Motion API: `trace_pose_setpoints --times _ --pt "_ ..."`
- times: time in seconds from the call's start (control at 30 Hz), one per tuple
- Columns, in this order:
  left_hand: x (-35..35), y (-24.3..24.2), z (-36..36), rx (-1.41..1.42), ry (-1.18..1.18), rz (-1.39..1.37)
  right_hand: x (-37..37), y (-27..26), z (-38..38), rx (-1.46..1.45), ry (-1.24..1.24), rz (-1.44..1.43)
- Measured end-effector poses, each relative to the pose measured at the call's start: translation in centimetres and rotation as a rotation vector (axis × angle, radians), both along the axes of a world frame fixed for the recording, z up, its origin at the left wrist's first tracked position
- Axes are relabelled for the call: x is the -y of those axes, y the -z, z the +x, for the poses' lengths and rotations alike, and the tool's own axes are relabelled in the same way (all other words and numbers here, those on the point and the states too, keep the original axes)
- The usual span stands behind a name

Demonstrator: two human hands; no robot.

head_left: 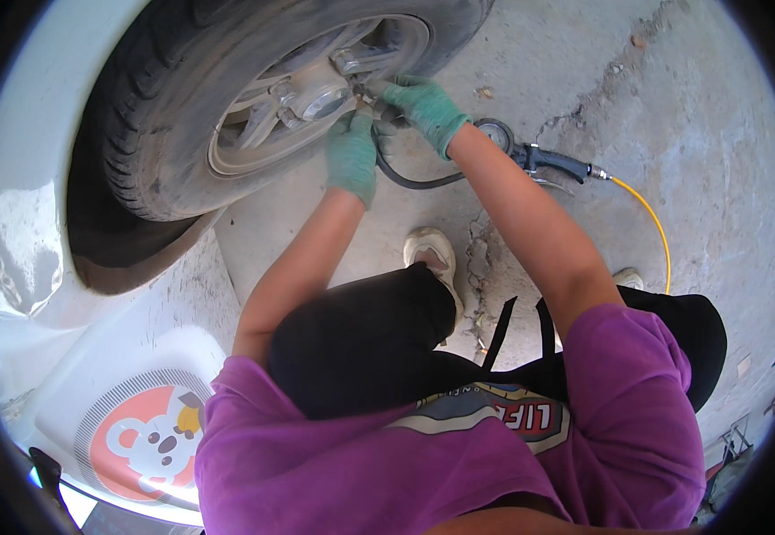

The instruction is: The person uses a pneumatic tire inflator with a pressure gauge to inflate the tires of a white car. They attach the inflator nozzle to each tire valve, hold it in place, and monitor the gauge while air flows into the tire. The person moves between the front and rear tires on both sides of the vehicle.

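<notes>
A car wheel with a black tyre (160, 134) and a dusty silver alloy rim (247, 160) stands at the upper left. My left hand (353, 150), in a green glove, is at the rim's lower edge beside the centre cap (326, 103). Close to it, my right hand (427, 110), also gloved in green, has its fingertips bent in at the same spot. What lies between the fingers is too small and hidden to tell. A black rubber hose (421, 182) runs from below my hands to a tyre inflator gun (551, 160) with a round gauge (494, 136), resting on the concrete.
A yellow air hose (648, 207) leads from the inflator gun towards my right knee. The white car body (19, 221) curves around the wheel at the left. A child's seat or panel with a koala picture (153, 435) is at the lower left. Cracks (585, 100) cross the concrete floor.
</notes>
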State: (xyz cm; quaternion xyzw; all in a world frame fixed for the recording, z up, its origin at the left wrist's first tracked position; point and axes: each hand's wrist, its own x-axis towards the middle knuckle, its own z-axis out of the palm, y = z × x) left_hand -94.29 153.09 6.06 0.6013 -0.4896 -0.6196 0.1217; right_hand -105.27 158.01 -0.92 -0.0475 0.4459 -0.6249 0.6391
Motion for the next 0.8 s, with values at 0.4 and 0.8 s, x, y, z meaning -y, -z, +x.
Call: trace_pose_setpoints --times 0.4,0.8 --pt "0.9 0.2 -0.4 -0.031 -0.051 -0.028 0.3 -0.9 0.5 -0.462 0.038 0.02" --pt "-0.1 0.2 -1.4 -0.011 -0.133 -0.105 -14.2 0.9 -14.9 -1.328 -0.868 0.123"
